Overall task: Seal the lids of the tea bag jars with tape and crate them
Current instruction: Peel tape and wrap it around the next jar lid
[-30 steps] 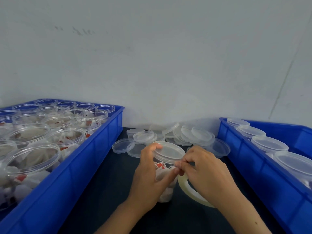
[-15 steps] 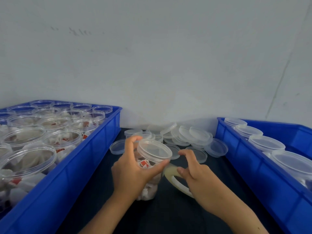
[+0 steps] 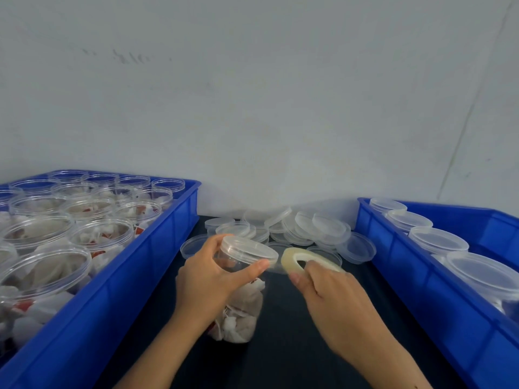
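Left hand (image 3: 207, 279) grips a clear jar (image 3: 241, 304) of tea bags just under its lid (image 3: 248, 248), thumb along the near side, jar standing on the dark bench (image 3: 286, 346) at centre. Right hand (image 3: 334, 299) holds a roll of clear tape (image 3: 292, 258) just right of the lid, fingers curled round the roll. A strip seems to run from roll to lid; hard to tell. Loose lids (image 3: 309, 228) heaped far centre. Left blue crate (image 3: 157, 248) holds open filled jars; right blue crate (image 3: 415, 265) holds lidded jars.
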{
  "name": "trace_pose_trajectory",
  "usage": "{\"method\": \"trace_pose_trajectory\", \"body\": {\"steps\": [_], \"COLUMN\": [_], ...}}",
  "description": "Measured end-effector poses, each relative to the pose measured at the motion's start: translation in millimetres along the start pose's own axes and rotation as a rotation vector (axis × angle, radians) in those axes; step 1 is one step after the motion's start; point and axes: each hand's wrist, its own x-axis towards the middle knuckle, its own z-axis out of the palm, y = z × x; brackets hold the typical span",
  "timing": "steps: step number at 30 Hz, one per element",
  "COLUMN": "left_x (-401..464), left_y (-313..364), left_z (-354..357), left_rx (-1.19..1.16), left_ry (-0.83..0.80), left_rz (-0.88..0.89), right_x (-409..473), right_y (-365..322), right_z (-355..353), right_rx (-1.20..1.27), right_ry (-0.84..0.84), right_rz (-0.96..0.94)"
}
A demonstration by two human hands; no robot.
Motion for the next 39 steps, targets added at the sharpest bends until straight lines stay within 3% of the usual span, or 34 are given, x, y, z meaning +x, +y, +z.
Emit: {"method": "trace_pose_trajectory", "body": {"steps": [15,39], "left_x": [0,-2], "left_y": [0,-2], "left_z": [6,10], "left_rx": [-0.285,-0.535], "left_ry": [-0.207,-0.333], "left_rz": [-0.034,-0.066], "right_x": [10,8], "right_y": [11,8], "right_z": [6,22], "right_rx": [-0.043,-0.033], "right_ry": [-0.001,0.154], "right_rz": [-0.02,-0.063]}}
